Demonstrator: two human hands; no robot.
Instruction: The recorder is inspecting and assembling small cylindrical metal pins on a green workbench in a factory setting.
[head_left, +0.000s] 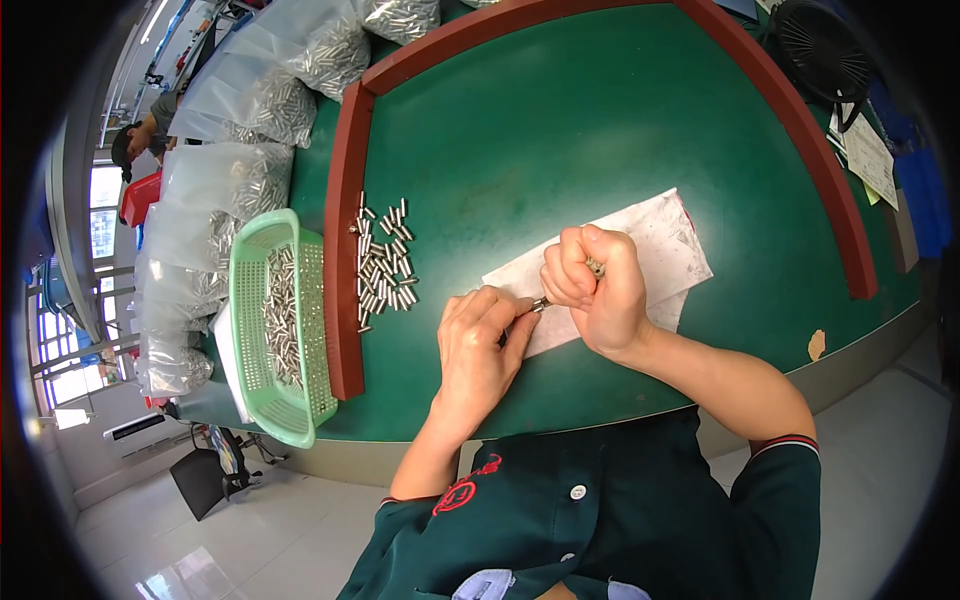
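My left hand (472,340) is closed, with thumb and forefinger pinching a small shiny metal pin (541,304) over the near-left edge of a smudged white cloth (655,245). My right hand (602,290) makes a fist just to the right, wrapped round a slim tool (596,267). Only the tool's speckled end shows above the fingers, so its kind is hidden. The fist's lower side is close to the pin; whether the tool touches it I cannot tell. Left of both hands, a loose pile of similar metal pins (384,268) lies on the green tabletop (520,130).
A dark red raised rail (345,240) borders the work area on the left, back and right. Beyond it stands a light green basket (308,400) of metal pins. Several clear bags (265,105) of metal parts line the left. A black fan (822,50) and papers (866,155) sit at right.
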